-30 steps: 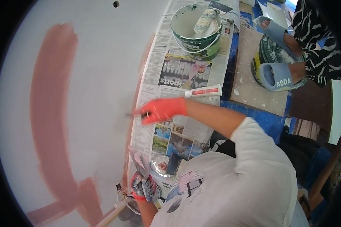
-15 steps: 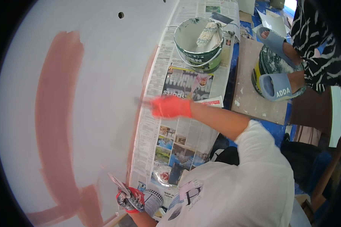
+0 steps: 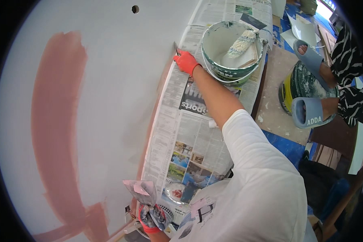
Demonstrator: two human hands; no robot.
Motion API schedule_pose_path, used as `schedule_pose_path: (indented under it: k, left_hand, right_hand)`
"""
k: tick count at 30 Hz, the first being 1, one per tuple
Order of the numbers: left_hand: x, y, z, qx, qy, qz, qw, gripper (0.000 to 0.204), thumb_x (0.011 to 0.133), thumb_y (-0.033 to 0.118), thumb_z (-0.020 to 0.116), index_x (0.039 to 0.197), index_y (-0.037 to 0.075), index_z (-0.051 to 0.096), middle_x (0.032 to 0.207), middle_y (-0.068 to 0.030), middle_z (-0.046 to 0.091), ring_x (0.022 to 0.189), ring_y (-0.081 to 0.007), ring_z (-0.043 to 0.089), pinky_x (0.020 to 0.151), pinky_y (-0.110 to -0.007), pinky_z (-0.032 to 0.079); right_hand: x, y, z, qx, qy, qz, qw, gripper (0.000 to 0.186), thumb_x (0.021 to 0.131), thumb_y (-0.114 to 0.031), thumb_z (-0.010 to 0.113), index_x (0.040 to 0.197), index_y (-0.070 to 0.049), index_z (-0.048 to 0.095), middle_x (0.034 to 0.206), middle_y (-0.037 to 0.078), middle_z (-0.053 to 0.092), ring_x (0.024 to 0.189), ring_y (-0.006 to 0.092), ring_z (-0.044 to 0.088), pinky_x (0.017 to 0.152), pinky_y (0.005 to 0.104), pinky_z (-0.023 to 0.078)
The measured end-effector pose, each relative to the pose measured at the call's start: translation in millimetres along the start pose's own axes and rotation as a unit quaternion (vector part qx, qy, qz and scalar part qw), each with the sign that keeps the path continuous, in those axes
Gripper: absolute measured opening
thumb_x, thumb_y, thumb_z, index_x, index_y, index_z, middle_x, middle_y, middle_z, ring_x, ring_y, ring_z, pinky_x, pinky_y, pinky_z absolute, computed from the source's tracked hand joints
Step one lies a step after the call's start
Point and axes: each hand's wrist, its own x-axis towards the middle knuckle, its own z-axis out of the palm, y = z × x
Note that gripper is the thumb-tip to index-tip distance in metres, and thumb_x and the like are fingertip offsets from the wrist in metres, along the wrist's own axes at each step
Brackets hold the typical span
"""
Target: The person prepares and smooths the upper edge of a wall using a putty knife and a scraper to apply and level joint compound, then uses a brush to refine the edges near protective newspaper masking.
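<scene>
Right hand: Your red-gloved right hand (image 3: pixel 186 61), arm stretched far forward, has its fingers curled closed around a small knife (image 3: pixel 176 49) at the edge of the white surface (image 3: pixel 109 101).
Small knife: It juts out past your right fingertips, away from you, its tip beside the pinkish border (image 3: pixel 158 103) where the white surface meets the newspaper (image 3: pixel 199 135).
Left hand: Close to your body, your left hand (image 3: pixel 152 218), in a red glove smeared with grey, is closed around the lower end of a wide scraper (image 3: pixel 141 191).
Wide scraper: Its blade fans out just ahead of your left fingers, carrying a patch of pink paste (image 3: pixel 144 187).
Clear dish: A round dish (image 3: pixel 174 193) with reddish residue sits on the newspaper, just right of the scraper.
White tube: One end of a tube (image 3: pixel 213 124) shows beside your right forearm, which hides the rest.
Green bucket: To the right of your right hand, a bucket (image 3: pixel 234 76) holds a paint roller (image 3: pixel 243 43).
Pink band: A broad painted stripe (image 3: pixel 54 129) runs down the white surface, well left of both hands.
Co-worker: Farther right, another person's feet in blue slippers (image 3: pixel 309 113) rest on a green-and-yellow tub (image 3: pixel 286 93).
</scene>
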Motion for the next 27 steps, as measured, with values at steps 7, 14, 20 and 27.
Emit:
schedule_pose_path:
  k: [7, 14, 20, 27]
  left_hand:
    - [-20, 17, 62, -0.040, -0.062, -0.018, 0.997, 0.032, 0.087, 0.031, 0.058, 0.108, 0.010, 0.047, 0.063, -0.0120, 0.052, 0.037, -0.0254, 0.047, 0.030, -0.037, 0.042]
    - [-15, 18, 66, -0.053, -0.131, -0.016, 0.990, 0.040, 0.086, 0.029, 0.060, 0.118, 0.010, 0.044, 0.063, -0.0116, 0.052, 0.038, -0.0249, 0.048, 0.032, -0.037, 0.043]
    - [-34, 8, 35, -0.062, -0.073, -0.032, 0.995, 0.034, 0.087, 0.031, 0.058, 0.108, 0.007, 0.048, 0.057, -0.0096, 0.049, 0.037, -0.0243, 0.047, 0.033, -0.036, 0.042]
    - [-38, -1, 30, -0.034, -0.061, -0.048, 0.996, 0.035, 0.086, 0.032, 0.055, 0.108, 0.006, 0.048, 0.053, -0.0099, 0.048, 0.036, -0.0253, 0.046, 0.033, -0.037, 0.041]
  right_hand:
    - [-93, -47, 47, -0.068, -0.056, -0.029, 0.996, 0.047, 0.086, -0.032, 0.053, 0.126, -0.007, 0.054, 0.109, 0.021, 0.065, 0.103, 0.0383, 0.062, 0.090, 0.0465, 0.048]
    - [-194, -86, 84, -0.095, -0.156, 0.018, 0.983, 0.044, 0.087, -0.031, 0.051, 0.126, -0.010, 0.052, 0.116, 0.020, 0.062, 0.110, 0.0391, 0.058, 0.093, 0.0470, 0.046]
    - [-226, -107, 41, -0.051, -0.161, 0.019, 0.986, 0.048, 0.088, -0.031, 0.049, 0.130, -0.010, 0.049, 0.116, 0.024, 0.062, 0.109, 0.0414, 0.058, 0.094, 0.0483, 0.045]
    - [-72, -47, 1, -0.016, 0.068, 0.074, 0.995, 0.059, 0.085, -0.035, 0.049, 0.138, -0.011, 0.046, 0.121, 0.024, 0.060, 0.113, 0.0415, 0.057, 0.098, 0.0468, 0.043]
